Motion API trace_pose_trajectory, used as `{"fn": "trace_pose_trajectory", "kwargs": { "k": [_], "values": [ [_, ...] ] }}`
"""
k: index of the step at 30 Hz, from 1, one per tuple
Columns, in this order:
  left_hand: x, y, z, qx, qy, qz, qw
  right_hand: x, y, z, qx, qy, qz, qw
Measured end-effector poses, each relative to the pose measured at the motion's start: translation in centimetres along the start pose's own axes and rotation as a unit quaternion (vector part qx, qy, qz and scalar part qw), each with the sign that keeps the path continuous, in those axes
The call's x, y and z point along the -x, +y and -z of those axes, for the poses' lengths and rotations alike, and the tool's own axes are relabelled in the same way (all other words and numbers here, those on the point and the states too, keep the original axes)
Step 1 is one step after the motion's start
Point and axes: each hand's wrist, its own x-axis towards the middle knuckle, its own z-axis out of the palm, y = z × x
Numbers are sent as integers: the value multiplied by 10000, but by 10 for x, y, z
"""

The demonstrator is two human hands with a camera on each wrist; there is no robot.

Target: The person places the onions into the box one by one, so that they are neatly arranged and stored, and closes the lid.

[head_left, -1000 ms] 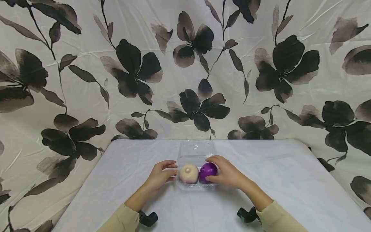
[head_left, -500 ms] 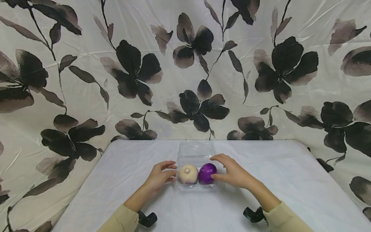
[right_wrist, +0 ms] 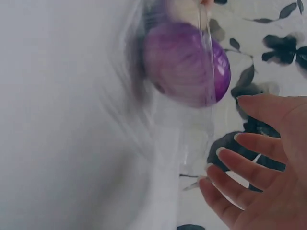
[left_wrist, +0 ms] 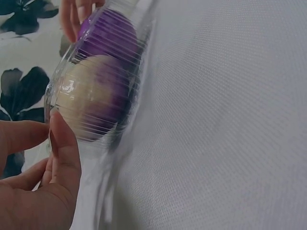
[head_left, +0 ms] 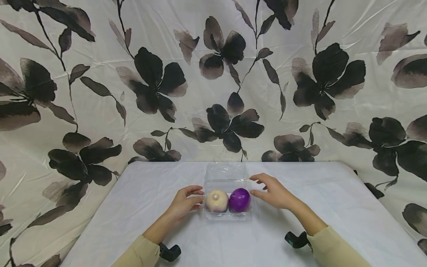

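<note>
A clear plastic clamshell container lies on the table with its lid folded back. Inside, a cream round vegetable with a small nub on top and purple patches, like a turnip, sits at the left. Beside it on the right is a glossy purple onion. My left hand pinches the container's left rim between thumb and finger, seen close in the left wrist view. My right hand hovers just right of the container, fingers spread and holding nothing; the right wrist view shows its fingertips apart from the onion.
A white cloth covers the table. Behind it hangs a floral curtain. Black wrist devices show under both forearms.
My right hand has let go of the purple onion and moved off to the right, a little up. The left hand stays at the container's rim.
</note>
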Motion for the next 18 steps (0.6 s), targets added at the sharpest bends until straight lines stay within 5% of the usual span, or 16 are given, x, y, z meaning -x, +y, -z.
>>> {"fn": "trace_pose_trajectory", "kwargs": {
  "k": [18],
  "values": [
    [-1,-2,0,-35,21,-57,10000,-46,35,-8,-411,331,-903,9945]
  ]
}}
